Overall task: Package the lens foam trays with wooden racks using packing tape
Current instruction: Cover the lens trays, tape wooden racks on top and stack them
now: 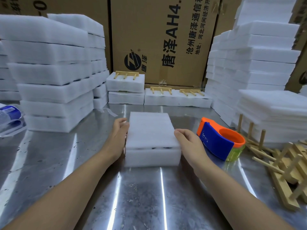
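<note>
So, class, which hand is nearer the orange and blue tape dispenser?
Right. The right hand holds the foam tray on the side facing the tape dispenser; the left hand is on the tray's opposite side.

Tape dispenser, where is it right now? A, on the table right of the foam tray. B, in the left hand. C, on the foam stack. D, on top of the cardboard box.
A: the tape dispenser rests on the table, just right of the foam tray.
</note>
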